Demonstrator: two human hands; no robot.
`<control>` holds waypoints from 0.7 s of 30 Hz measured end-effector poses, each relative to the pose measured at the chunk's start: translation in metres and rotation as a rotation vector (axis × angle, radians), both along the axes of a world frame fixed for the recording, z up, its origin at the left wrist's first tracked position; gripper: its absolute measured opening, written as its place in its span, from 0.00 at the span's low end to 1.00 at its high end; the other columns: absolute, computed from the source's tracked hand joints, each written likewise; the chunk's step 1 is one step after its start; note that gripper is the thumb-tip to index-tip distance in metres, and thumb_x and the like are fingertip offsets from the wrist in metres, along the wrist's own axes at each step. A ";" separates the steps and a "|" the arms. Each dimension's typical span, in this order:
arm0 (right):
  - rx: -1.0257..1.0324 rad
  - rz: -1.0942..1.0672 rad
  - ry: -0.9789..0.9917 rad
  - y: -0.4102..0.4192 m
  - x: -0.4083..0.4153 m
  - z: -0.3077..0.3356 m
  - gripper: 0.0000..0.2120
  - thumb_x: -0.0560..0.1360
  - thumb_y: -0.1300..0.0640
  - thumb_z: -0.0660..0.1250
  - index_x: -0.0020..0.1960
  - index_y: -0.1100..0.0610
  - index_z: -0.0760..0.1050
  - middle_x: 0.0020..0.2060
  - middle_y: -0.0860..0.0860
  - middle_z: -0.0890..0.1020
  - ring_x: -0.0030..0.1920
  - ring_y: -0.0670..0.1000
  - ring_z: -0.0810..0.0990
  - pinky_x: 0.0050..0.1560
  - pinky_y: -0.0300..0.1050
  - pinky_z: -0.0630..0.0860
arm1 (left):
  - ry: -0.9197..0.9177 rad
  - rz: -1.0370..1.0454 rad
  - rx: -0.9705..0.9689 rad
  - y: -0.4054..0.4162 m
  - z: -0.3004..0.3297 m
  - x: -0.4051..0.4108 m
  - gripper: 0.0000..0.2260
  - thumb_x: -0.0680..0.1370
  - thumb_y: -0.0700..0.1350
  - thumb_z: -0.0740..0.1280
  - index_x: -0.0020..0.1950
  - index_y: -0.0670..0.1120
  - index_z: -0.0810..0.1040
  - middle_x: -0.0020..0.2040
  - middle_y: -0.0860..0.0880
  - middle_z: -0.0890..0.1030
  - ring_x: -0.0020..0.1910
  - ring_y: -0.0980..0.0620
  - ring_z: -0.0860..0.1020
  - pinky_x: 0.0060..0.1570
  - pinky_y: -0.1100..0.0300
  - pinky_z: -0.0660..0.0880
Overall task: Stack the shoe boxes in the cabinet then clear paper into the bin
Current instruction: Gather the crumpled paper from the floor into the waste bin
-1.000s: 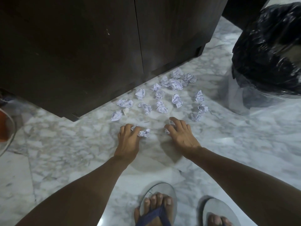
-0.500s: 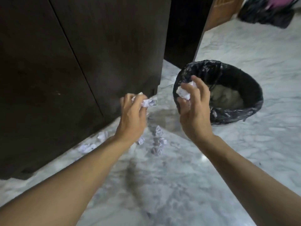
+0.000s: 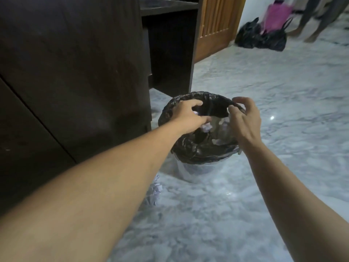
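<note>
A bin lined with a black bag stands on the marble floor beside the dark cabinet. Both my hands hover over its mouth. My left hand is above the left rim with fingers loosely curled, and a crumpled paper ball is just below its palm inside the bin. My right hand is over the right rim with fingers apart and nothing in them. More crumpled paper lies in the bin. Several loose paper balls show on the floor beside my left forearm.
An open cabinet shelf sits behind the bin, with a wooden door next to it. Black bags and a pink bag lie at the far right. A person's legs stand there.
Both hands lifted a paper ball each off the floor, carried them right to the bin and let go over its mouth. My view swung from the floor to the bin.
</note>
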State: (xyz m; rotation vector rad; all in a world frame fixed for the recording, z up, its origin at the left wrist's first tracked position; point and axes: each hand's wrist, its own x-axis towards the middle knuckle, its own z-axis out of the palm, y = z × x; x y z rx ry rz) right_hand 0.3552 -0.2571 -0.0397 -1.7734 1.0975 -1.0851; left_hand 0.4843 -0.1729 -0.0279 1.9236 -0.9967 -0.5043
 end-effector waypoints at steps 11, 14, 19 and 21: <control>-0.077 0.079 -0.102 0.045 -0.003 -0.005 0.11 0.77 0.56 0.64 0.58 0.57 0.77 0.50 0.50 0.82 0.46 0.41 0.79 0.50 0.35 0.76 | -0.170 0.235 -0.203 0.028 0.007 0.005 0.16 0.73 0.50 0.72 0.59 0.48 0.80 0.57 0.51 0.81 0.57 0.54 0.78 0.55 0.61 0.75; -0.164 0.209 -0.121 0.079 0.005 -0.007 0.10 0.77 0.58 0.66 0.57 0.59 0.77 0.50 0.52 0.82 0.48 0.44 0.81 0.50 0.35 0.77 | -0.219 0.263 -0.208 0.068 -0.003 0.019 0.13 0.73 0.48 0.73 0.56 0.46 0.81 0.53 0.52 0.82 0.51 0.56 0.79 0.50 0.65 0.76; -0.187 0.433 -0.041 0.133 0.022 -0.036 0.09 0.77 0.58 0.67 0.57 0.59 0.77 0.51 0.53 0.81 0.50 0.47 0.80 0.51 0.41 0.79 | -0.173 0.383 -0.108 0.149 -0.058 0.046 0.14 0.73 0.47 0.73 0.57 0.45 0.81 0.54 0.49 0.82 0.53 0.53 0.79 0.53 0.62 0.75; -0.142 0.533 0.077 0.147 0.032 -0.056 0.11 0.77 0.56 0.67 0.58 0.58 0.76 0.53 0.52 0.80 0.51 0.48 0.80 0.52 0.47 0.80 | -0.170 0.430 -0.037 0.185 -0.086 0.054 0.16 0.72 0.47 0.73 0.59 0.43 0.80 0.56 0.47 0.81 0.55 0.50 0.78 0.56 0.61 0.73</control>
